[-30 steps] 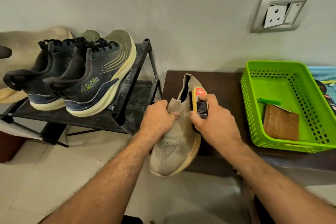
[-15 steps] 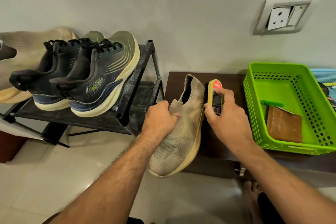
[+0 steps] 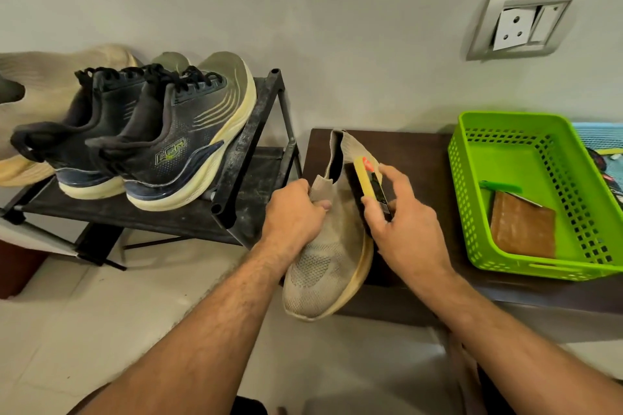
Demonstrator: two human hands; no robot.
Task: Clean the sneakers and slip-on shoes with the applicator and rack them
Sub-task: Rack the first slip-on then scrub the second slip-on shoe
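My left hand (image 3: 293, 209) grips the collar of a beige knit slip-on shoe (image 3: 323, 266), held toe-down at the left end of the dark table (image 3: 418, 158). My right hand (image 3: 401, 212) holds the yellow and black applicator (image 3: 369, 185) against the shoe's right side near the heel. Two dark sneakers (image 3: 161, 141) with cream soles stand on the black rack (image 3: 246, 152) to the left. Another beige slip-on (image 3: 37, 84) lies on the rack at the far left, partly cut off by the frame.
A green plastic basket (image 3: 505, 131) on the table's right end holds a brown cloth (image 3: 522, 226) and a green-handled item. A wall socket plate (image 3: 526, 23) is above it. Pale floor tiles (image 3: 84, 330) lie below the rack.
The applicator was on the shoe's side, lifted away to the right half a second ago, and is now back against the shoe. My left hand has kept its grip.
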